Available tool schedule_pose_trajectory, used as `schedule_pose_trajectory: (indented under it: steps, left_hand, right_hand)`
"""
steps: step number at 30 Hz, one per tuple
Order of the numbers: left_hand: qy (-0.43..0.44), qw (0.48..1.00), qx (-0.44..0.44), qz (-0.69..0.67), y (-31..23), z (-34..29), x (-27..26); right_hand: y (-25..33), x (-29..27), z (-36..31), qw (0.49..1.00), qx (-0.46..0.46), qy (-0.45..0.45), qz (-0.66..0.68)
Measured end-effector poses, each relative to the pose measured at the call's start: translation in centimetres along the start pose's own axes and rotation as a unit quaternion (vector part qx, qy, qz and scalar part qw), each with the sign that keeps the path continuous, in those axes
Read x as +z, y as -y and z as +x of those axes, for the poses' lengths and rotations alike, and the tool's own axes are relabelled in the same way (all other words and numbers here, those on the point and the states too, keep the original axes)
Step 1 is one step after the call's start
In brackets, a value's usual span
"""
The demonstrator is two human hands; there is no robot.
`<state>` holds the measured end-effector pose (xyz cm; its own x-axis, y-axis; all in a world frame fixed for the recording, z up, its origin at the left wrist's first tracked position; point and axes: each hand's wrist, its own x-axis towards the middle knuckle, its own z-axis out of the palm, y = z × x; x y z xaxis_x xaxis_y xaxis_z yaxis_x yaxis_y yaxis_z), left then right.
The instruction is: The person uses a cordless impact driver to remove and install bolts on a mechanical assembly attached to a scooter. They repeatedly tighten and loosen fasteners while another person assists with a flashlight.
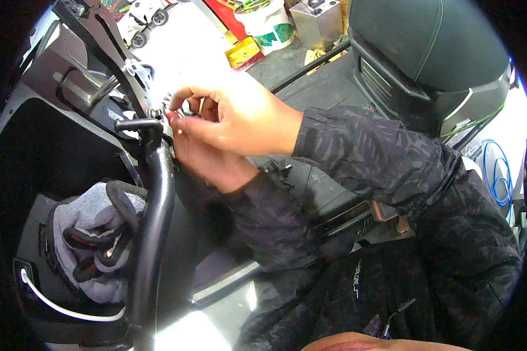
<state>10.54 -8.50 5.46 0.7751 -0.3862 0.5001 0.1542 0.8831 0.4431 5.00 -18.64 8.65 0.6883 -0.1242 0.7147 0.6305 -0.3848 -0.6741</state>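
My right hand reaches in from the right with its fingers curled and the thumb close to the forefinger. Something small is at its fingertips, too bright and blurred to name. Just below it, my left hand is partly covered by the right one; its visible fingers are drawn together at the same spot. Both hands are beside the upper end of a thick black tube on a vehicle. A short black metal pin or lever sticks out to the left next to the fingertips.
A grey cloth with black edging lies in the black compartment at left, above a white cable. A dark padded seat stands at far right. Behind are a white bucket, a yellow box and a metal can.
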Motion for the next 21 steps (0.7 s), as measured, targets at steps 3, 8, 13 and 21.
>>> schedule_pose_trajectory:
  steps: [3,8,13,21]
  left_hand:
    - [-0.133,0.987,0.031,0.081,0.9,0.1,0.7]
    - [-0.130,0.969,0.108,0.182,1.7,0.5,2.2]
    - [-0.141,0.964,0.142,0.174,1.9,0.6,3.7]
    - [-0.128,0.960,0.146,0.202,2.4,1.3,4.3]
  right_hand:
    - [0.4,-0.3,0.2,0.999,-0.031,-0.025,-0.023]
    - [0.3,-0.5,2.2,0.998,-0.021,-0.034,-0.039]
    - [-0.4,-0.5,2.9,0.993,0.040,0.004,0.109]
    - [-2.4,1.5,3.3,0.992,-0.097,-0.074,-0.030]
